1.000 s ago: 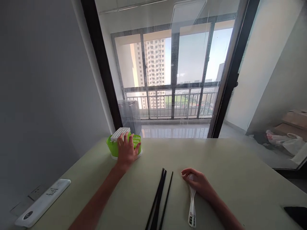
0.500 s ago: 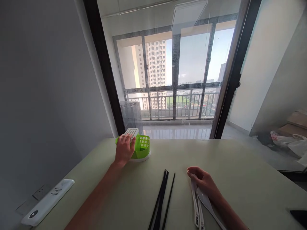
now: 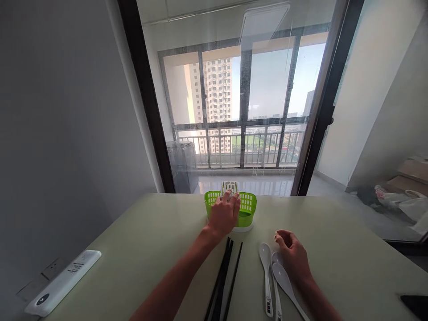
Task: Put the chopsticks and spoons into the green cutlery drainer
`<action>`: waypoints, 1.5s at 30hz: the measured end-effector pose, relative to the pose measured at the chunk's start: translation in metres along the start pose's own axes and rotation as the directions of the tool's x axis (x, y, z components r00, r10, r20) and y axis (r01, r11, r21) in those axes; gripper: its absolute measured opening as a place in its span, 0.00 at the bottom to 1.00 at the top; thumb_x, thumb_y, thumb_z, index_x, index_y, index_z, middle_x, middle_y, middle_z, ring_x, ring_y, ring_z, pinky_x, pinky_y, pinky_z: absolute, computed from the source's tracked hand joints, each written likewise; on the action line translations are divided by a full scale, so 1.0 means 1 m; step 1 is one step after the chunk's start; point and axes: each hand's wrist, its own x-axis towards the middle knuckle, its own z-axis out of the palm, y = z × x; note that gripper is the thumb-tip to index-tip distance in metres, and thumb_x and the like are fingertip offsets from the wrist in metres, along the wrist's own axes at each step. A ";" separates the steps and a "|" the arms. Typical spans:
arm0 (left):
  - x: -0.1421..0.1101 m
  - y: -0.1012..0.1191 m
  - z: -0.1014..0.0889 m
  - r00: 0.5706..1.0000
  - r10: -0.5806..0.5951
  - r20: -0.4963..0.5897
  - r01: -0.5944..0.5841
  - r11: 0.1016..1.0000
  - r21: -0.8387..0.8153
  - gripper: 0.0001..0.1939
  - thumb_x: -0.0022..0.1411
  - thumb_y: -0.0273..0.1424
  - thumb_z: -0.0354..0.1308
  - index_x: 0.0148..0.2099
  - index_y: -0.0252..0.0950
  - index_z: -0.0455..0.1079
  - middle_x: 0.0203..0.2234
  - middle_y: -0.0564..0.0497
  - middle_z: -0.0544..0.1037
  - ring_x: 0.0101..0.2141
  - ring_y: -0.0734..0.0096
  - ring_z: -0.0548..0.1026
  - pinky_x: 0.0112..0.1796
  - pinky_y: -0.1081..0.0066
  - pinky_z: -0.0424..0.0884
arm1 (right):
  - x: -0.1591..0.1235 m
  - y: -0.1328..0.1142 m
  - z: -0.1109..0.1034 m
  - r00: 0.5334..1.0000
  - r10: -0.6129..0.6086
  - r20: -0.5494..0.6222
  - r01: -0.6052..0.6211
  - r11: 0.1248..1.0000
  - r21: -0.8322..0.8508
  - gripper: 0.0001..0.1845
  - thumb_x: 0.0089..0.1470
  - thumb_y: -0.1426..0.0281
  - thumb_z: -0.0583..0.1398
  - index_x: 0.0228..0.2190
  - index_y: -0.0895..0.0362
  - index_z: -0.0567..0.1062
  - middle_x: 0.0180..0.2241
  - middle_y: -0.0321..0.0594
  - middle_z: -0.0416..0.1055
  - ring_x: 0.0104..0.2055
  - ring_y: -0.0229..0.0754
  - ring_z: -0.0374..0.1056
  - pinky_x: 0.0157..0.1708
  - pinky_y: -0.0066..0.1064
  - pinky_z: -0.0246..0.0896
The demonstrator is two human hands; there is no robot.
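No word, number or brand can be read; the leftmost white spoon (image 3: 266,273) carries a small reddish mark on its handle, with a block of dark characters below it toward the handle's end, too small to make out; the middle white spoon (image 3: 277,290) shows similar dark print low on its handle, near the picture's bottom edge, equally illegible; the long white device (image 3: 63,285) by the wall bears several short dark lines of print, too blurred to decipher.
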 end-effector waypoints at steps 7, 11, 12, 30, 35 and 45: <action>-0.001 0.045 0.015 0.998 0.018 0.054 -0.016 0.999 -0.048 0.24 0.77 0.40 0.40 0.69 0.44 0.63 0.67 0.42 0.65 0.52 0.50 0.77 0.52 0.49 0.73 | 0.004 0.004 0.001 1.000 -0.012 -0.014 0.012 1.000 0.002 0.22 0.54 0.50 0.59 0.40 0.55 0.74 0.38 0.45 0.81 0.41 0.52 0.77 0.43 0.40 0.70; -0.017 0.049 0.004 0.999 0.044 0.016 -0.042 0.991 -0.123 0.26 0.77 0.41 0.42 0.72 0.45 0.56 0.70 0.42 0.61 0.64 0.43 0.65 0.59 0.42 0.65 | 0.004 0.005 0.001 0.999 -0.011 -0.035 0.011 1.000 -0.005 0.21 0.57 0.51 0.57 0.42 0.54 0.73 0.37 0.44 0.81 0.40 0.51 0.77 0.42 0.39 0.70; -0.022 0.046 0.001 0.997 0.067 -0.035 -0.072 0.985 -0.156 0.25 0.76 0.39 0.43 0.72 0.44 0.56 0.70 0.43 0.60 0.67 0.43 0.60 0.62 0.42 0.62 | 0.004 0.006 0.001 0.999 -0.012 -0.038 0.012 1.000 -0.007 0.21 0.57 0.51 0.57 0.42 0.55 0.73 0.37 0.44 0.81 0.40 0.51 0.77 0.42 0.39 0.70; -0.118 -0.154 0.016 0.895 -0.401 0.196 0.443 0.853 -0.275 0.12 0.63 0.33 0.38 0.27 0.41 0.55 0.20 0.56 0.61 0.24 0.69 0.63 0.30 0.71 0.60 | 0.001 0.009 -0.003 0.998 -0.058 -0.006 0.057 0.995 -0.080 0.19 0.56 0.52 0.57 0.40 0.53 0.74 0.35 0.43 0.82 0.38 0.51 0.78 0.42 0.41 0.70; -0.123 -0.154 0.019 0.889 -0.367 0.273 0.434 0.865 -0.251 0.14 0.65 0.36 0.39 0.28 0.40 0.58 0.20 0.56 0.63 0.25 0.69 0.64 0.29 0.72 0.58 | 0.002 0.011 -0.006 0.998 -0.057 0.009 0.057 0.994 -0.091 0.20 0.55 0.52 0.57 0.40 0.54 0.74 0.34 0.44 0.82 0.37 0.52 0.78 0.41 0.41 0.69; -0.131 -0.136 0.022 0.930 -0.208 0.302 0.263 0.952 -0.154 0.08 0.65 0.32 0.49 0.33 0.40 0.66 0.24 0.56 0.71 0.25 0.71 0.66 0.31 0.71 0.55 | 0.001 0.008 -0.006 0.998 -0.056 0.018 0.058 0.992 -0.112 0.21 0.53 0.51 0.57 0.39 0.54 0.74 0.34 0.45 0.82 0.38 0.53 0.78 0.43 0.43 0.69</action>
